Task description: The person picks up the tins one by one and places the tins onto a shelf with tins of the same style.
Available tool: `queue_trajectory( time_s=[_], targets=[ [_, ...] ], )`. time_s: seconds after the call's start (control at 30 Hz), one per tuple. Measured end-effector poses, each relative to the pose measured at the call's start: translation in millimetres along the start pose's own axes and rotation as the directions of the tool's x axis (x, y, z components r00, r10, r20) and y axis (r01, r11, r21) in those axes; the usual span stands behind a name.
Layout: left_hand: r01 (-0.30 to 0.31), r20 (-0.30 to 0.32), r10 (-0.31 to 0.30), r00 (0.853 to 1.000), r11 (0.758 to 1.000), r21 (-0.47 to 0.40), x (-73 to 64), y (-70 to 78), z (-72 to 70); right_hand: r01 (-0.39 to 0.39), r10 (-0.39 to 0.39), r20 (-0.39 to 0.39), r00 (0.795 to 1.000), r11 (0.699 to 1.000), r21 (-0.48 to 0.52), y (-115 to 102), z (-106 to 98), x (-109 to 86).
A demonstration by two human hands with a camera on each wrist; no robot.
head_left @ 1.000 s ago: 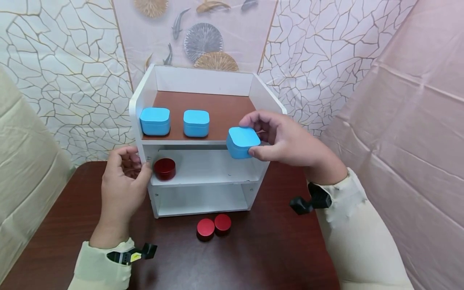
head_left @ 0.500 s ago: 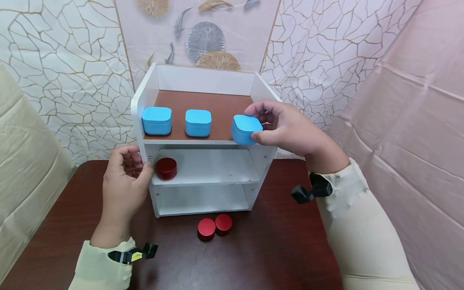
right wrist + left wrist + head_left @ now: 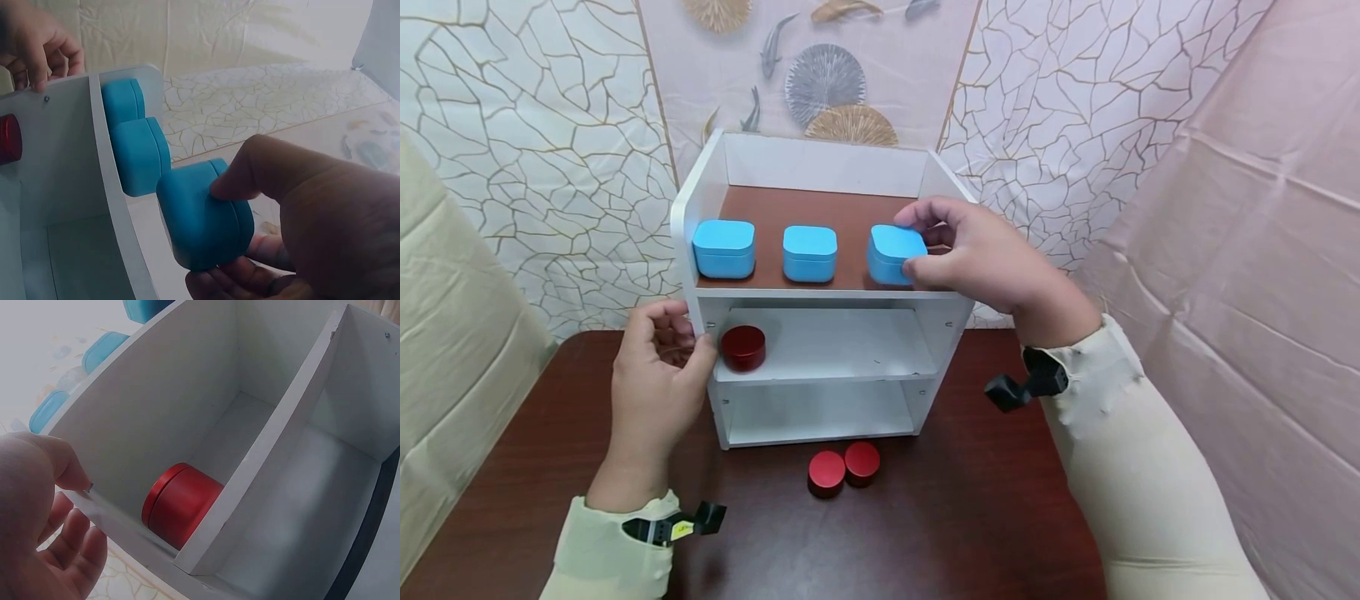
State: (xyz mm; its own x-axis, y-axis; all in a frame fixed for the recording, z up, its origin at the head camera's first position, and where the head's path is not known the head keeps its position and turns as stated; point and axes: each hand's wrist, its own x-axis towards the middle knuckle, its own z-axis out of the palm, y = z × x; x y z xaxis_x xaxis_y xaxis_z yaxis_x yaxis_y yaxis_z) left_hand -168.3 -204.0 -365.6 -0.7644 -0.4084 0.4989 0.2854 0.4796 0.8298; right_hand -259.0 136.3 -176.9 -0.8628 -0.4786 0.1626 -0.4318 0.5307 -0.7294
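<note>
My right hand (image 3: 977, 254) pinches a rounded blue lidded box (image 3: 891, 254) between thumb and fingers, at the right front of the shelf unit's brown top. In the right wrist view, the thumb presses this box (image 3: 200, 212) on its near side while fingertips curl beneath. Two matching boxes stand to its left, a middle blue box (image 3: 809, 255) and a left blue box (image 3: 724, 250). My left hand (image 3: 658, 367) grips the left side panel of the white shelf unit (image 3: 827, 294), thumb on the front edge. Close by, a red round tin (image 3: 743, 348) sits on the middle shelf.
Two more red tins, one left (image 3: 826, 473) and one right (image 3: 862, 463), stand side by side on the dark wooden table (image 3: 970, 500) before the unit. Raised white walls border the brown top at the sides and back. Patterned cloth hangs behind.
My right hand has carried the blue box up from in front of the top shelf's edge, then back and slightly left onto the brown top. The left hand keeps its grip.
</note>
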Motion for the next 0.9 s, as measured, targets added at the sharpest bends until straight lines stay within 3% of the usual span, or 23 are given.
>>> queue_trajectory(
  time_s=[0.37,0.9],
  targets=[
    [-0.006,-0.001,0.006,1.0,1.0,-0.002,0.0,0.2,-0.8,-0.061,0.06,0.016,0.998,0.995,0.073,-4.5,6.2,12.1],
    [-0.001,0.004,0.001,1.0,1.0,-0.004,0.5,-0.3,0.3,-0.109,0.107,0.027,0.994,0.989,0.098,0.9,11.5,22.0]
  ],
)
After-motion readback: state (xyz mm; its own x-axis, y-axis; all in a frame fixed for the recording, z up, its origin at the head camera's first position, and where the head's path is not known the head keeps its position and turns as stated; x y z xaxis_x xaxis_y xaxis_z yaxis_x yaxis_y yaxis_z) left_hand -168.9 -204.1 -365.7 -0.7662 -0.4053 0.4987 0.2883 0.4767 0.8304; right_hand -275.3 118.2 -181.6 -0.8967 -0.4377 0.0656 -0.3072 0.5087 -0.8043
